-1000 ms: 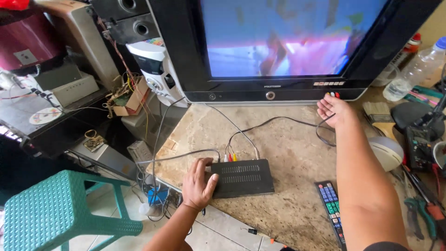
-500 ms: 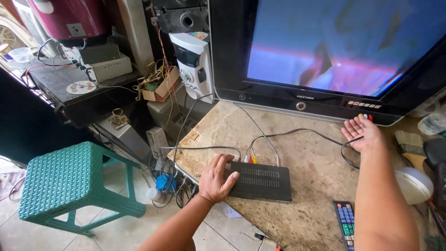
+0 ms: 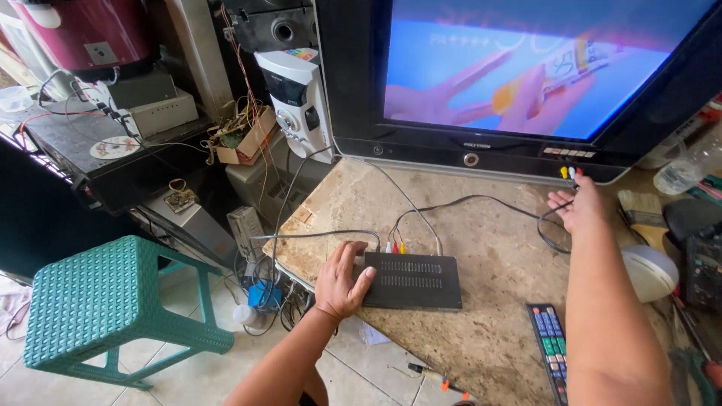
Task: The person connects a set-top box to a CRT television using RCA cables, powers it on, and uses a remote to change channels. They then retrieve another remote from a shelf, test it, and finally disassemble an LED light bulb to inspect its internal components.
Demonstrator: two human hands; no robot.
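Gripping nothing, both hands lie open: left hand [image 3: 340, 282] rests on the end of the black set-top box [image 3: 412, 280], right hand [image 3: 577, 204] reaches below the television [image 3: 519, 71] by coloured plugs [image 3: 569, 172]. Both sit on the stone table [image 3: 481, 248].
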